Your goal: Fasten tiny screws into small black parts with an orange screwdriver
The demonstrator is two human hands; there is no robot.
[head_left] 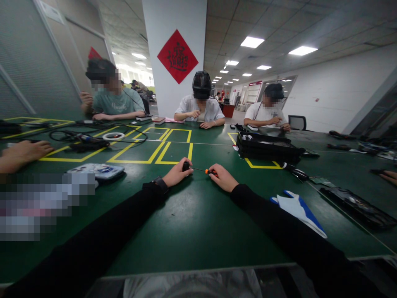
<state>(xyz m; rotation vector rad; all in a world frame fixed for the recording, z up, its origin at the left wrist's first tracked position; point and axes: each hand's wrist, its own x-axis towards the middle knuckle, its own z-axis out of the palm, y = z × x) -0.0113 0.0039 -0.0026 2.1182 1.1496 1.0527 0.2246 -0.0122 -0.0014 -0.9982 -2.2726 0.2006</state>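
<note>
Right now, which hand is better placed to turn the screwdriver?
Probably your right hand: it grips the orange-and-black screwdriver handle, while your left hand holds a black object by the shaft's far end.

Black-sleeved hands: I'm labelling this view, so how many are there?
2: the left hand, holding a small black piece, and the right hand, holding an orange-and-black screwdriver. Both show.

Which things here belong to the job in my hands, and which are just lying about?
In hand:
orange-and-black screwdriver, right hand
small black object, left hand

Apparently just lying about:
blue-and-white item
black casings
white ring
</note>
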